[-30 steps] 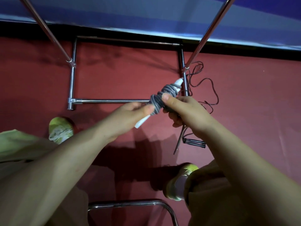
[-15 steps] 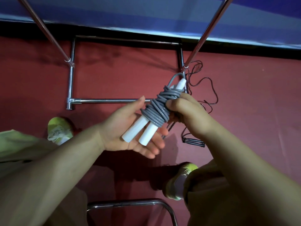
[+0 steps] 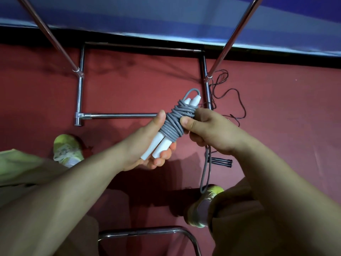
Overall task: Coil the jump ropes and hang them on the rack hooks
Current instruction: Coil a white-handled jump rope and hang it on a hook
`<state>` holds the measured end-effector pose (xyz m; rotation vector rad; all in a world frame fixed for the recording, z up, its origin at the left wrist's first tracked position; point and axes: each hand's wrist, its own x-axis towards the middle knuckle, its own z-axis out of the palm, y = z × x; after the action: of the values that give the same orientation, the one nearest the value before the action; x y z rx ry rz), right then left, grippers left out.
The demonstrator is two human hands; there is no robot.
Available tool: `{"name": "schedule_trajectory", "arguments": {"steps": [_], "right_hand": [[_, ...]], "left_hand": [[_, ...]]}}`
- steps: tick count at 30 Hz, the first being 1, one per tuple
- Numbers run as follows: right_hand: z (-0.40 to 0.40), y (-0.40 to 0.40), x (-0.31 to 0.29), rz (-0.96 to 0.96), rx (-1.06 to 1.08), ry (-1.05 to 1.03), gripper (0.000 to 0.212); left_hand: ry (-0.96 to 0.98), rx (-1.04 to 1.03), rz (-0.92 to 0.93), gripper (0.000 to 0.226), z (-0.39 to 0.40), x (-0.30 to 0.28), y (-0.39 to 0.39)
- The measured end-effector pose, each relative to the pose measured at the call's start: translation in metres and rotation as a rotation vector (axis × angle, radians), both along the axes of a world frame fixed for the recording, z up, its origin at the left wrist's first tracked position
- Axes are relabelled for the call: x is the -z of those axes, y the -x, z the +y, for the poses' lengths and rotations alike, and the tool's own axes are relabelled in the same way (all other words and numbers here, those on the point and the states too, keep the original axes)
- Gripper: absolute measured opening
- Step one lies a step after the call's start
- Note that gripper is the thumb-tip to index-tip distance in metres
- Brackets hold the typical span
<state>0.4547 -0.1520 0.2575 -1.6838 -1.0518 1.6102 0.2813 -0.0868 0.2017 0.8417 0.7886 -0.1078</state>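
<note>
Left hand (image 3: 147, 143) cradles the two white handles (image 3: 158, 145) of the grey jump rope (image 3: 175, 122), fingers curled loosely beneath them. Right hand (image 3: 210, 132) pinches the wound grey coils, thumb on top; a loose grey loop (image 3: 205, 174) hangs below it. Yellow-green shoes (image 3: 67, 149) stand on red floor (image 3: 129, 85). Farther off, a black jump rope (image 3: 230, 100) lies tangled beside the chrome rack base (image 3: 118, 115). No legible writing anywhere.

Red carpet floor (image 3: 129, 85), blue wall (image 3: 147, 15), dim light
</note>
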Motion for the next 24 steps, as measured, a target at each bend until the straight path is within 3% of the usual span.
{"name": "schedule_trajectory", "arguments": {"steps": [5,11,15,19,22,24], "right_hand": [[0.001,0.002,0.006,-0.164,0.046,0.028,0.026],[0.000,0.000,0.017,-0.237,0.097,0.239,0.057],[0.000,0.000,0.018,-0.242,0.121,0.233,0.049],[0.000,0.007,0.013,-0.064,0.129,0.283,0.035],[0.000,0.010,0.011,-0.053,0.134,0.267,0.041],[0.001,0.010,0.011,-0.076,0.143,0.268,0.047]], "left_hand": [[-0.015,-0.007,0.053,0.099,0.005,-0.003,0.001],[-0.102,-0.063,0.187,0.073,0.004,-0.012,-0.006],[-0.274,-0.081,0.276,0.057,0.001,-0.016,-0.008],[-0.539,-0.077,0.313,0.042,0.005,-0.010,-0.006],[-0.655,-0.069,0.241,0.035,0.008,-0.007,-0.004],[-0.632,-0.022,0.158,0.037,0.009,-0.006,-0.003]]}}
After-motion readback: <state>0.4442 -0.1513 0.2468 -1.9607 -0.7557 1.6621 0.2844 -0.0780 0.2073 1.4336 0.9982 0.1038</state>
